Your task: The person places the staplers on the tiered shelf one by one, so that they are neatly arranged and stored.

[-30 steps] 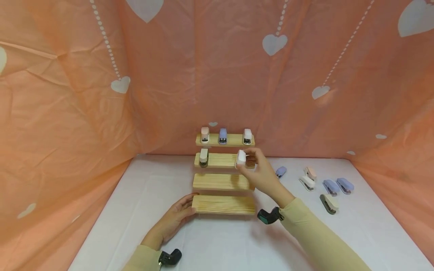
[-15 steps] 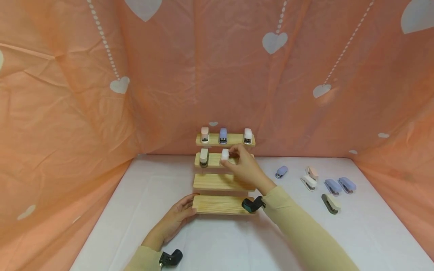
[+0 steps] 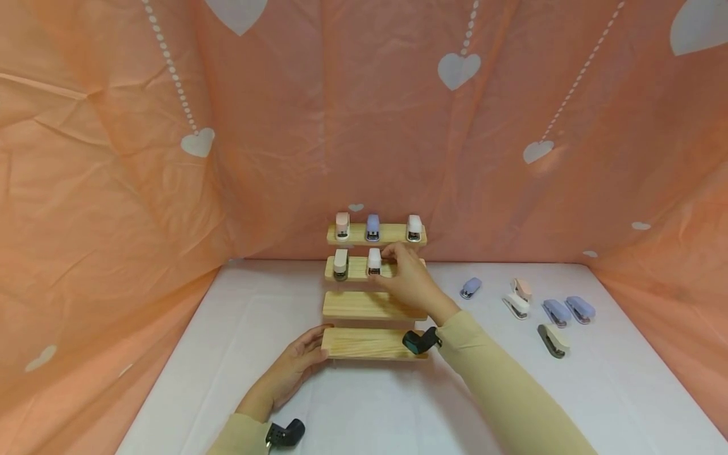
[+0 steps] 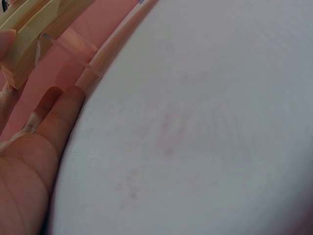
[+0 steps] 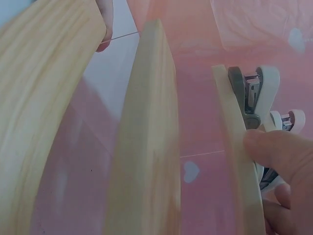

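A wooden display rack (image 3: 372, 343) rises in stepped shelves. On its second shelf from the top, my right hand (image 3: 414, 281) pinches a small white stapler (image 3: 374, 260) between thumb and fingers; in the right wrist view the thumb (image 5: 274, 149) largely covers it. To its left stands a cream and grey-green stapler (image 3: 340, 264). The top shelf carries a pink stapler (image 3: 342, 225), a lavender stapler (image 3: 372, 227) and a white stapler (image 3: 414, 228). My left hand (image 3: 292, 366) grips the left end of the lowest shelf, thumb on the board (image 4: 22, 54).
On the white tabletop (image 3: 227, 328) to the right lie several more staplers: a lavender one (image 3: 471, 288), a pink one (image 3: 522, 289), a white one (image 3: 515, 305), two lavender ones side by side (image 3: 580, 309) and a cream and grey-green one (image 3: 553, 341). Orange-pink cloth (image 3: 387, 126) hangs behind.
My right hand has carried the white stapler leftward along the second shelf to its middle, and it now stands upright there. The left hand has stayed at the lowest shelf.
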`<control>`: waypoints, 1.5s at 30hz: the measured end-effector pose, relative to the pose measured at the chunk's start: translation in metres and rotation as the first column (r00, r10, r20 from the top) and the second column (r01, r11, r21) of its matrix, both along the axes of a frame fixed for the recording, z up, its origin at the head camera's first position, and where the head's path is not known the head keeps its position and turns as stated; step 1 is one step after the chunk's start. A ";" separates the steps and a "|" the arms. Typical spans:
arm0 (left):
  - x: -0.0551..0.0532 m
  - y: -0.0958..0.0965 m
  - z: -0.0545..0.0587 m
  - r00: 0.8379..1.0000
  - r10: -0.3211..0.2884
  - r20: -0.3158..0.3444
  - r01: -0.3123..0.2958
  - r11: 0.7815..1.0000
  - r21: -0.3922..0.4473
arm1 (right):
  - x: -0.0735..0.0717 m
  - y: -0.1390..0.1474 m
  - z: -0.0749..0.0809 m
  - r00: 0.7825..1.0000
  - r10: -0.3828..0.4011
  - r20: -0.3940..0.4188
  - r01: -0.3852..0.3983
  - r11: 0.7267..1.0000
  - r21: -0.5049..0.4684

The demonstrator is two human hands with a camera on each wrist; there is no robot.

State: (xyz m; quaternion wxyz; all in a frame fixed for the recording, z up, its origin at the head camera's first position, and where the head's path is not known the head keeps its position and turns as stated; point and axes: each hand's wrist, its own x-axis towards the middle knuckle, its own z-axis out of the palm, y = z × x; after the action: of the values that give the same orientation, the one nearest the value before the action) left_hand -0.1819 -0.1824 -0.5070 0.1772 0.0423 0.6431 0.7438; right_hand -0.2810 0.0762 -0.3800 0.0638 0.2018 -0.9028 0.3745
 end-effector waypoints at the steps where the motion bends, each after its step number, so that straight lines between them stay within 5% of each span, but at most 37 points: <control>1: 0.000 0.000 0.000 1.000 0.000 0.000 0.000 1.000 0.000 | 0.000 0.000 0.001 1.000 -0.001 0.003 0.001 1.000 0.003; 17: 0.000 0.001 0.001 1.000 -0.009 0.001 0.009 1.000 -0.004 | 0.002 0.000 -0.001 0.999 -0.006 0.035 0.006 1.000 0.000; 24: -0.001 0.001 0.001 1.000 -0.007 0.002 0.007 1.000 -0.013 | 0.010 0.016 -0.008 0.998 0.052 0.021 -0.047 0.980 -0.195; 28: 0.000 0.001 0.001 1.000 0.003 0.007 -0.003 1.000 -0.019 | 0.019 0.037 -0.011 0.999 0.033 -0.041 -0.043 0.962 -0.268; 35: 0.000 0.000 0.004 1.000 -0.002 0.013 0.002 1.000 -0.031 | 0.019 0.081 -0.021 0.975 -0.114 -0.189 0.040 0.933 -0.358; 39: 0.001 0.000 0.005 1.000 -0.006 0.016 0.006 1.000 -0.030 | 0.014 0.105 -0.032 0.968 -0.217 -0.124 0.159 0.917 -0.365; 45: 0.001 0.002 0.005 1.000 0.004 0.020 -0.003 1.000 -0.021 | 0.005 0.130 -0.055 0.961 -0.274 0.047 0.273 0.898 -0.345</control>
State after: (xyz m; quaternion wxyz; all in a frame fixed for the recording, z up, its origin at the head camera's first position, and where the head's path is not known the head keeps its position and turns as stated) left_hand -0.1808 -0.1809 -0.5020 0.1829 0.0319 0.6492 0.7376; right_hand -0.2756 0.2064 -0.4350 0.1516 0.0589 -0.8416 0.5151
